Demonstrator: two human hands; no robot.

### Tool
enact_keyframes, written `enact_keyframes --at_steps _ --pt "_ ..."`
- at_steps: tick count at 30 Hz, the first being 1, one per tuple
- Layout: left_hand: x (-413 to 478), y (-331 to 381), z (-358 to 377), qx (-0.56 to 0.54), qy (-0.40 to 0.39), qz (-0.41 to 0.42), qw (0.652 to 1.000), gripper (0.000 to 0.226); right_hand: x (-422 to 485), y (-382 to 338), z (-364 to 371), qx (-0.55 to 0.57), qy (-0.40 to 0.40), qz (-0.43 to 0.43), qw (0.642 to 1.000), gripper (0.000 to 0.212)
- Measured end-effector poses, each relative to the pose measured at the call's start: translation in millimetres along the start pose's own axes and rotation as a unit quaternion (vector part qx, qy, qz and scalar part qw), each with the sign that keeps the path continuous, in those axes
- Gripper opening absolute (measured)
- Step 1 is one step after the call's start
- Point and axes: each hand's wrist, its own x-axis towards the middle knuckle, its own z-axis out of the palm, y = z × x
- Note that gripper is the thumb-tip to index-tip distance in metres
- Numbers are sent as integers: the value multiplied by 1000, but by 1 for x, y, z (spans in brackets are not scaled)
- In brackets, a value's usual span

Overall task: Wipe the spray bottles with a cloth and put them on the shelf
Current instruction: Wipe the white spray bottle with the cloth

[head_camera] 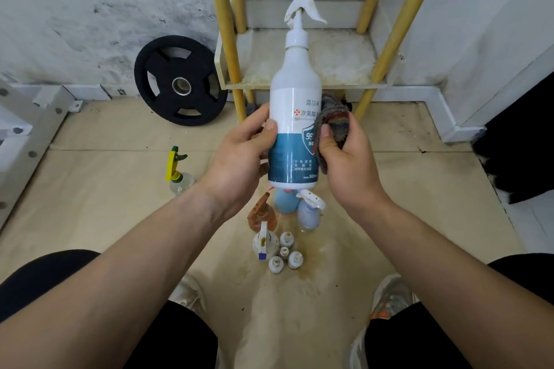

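Upright, spray bottle (295, 117), nozzle up.

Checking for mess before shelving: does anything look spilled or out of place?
Yes. A brownish stain spreads on the floor around the small bottles, below the held white spray bottle; it looks like leaked liquid.

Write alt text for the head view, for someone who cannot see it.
A person's left hand holds a tall white spray bottle upright while the right hand presses a dark cloth to its side. Smaller bottles stand on the floor below, before a yellow-legged shelf.
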Motion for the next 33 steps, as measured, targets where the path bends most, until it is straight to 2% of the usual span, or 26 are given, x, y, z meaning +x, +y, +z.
enact_keyframes --at_steps 3,5,9,12,14,16,19,22,25,29,31,33 --pt "-1 -2 -1 -55 -11 -19 998 37 -3 0 6 20 -15 1 1000 36" --pt "-1 0 -1 -86 -26 -21 996 39 -5 -2 7 15 -30 -17 999 45" --pt "0 2 2 -102 -4 -16 995 47 -9 -6 3 -72 -55 -86 992 61" --pt "1 1 4 -118 3 -25 993 61 -13 -6 2 -150 -68 -139 977 65" --pt "1 2 5 -112 -2 -27 993 60 -12 -6 0 -170 -75 -166 968 64" --pt "1 3 6 -99 3 -27 995 50 -10 -9 0 -142 -71 -138 978 64" --pt "0 5 7 -102 8 -24 994 39 -6 -12 2 -22 -42 -61 997 56" --pt "0 2 4 -137 15 -36 990 33 -1 -8 3 51 -28 -10 998 56" --pt "2 -2 0 -115 3 -47 992 40 -3 -9 3 -5 -41 -29 999 57" --pt "3 -5 0 -61 -9 -34 998 48 -7 -11 4 -127 -95 -109 981 63" --pt "3 -5 2 -69 -12 -34 997 51 -8 -11 4 -131 -103 -136 977 62" --pt "3 -4 3 -95 -8 -45 994 45 -8 -11 5 -76 -99 -112 986 60"
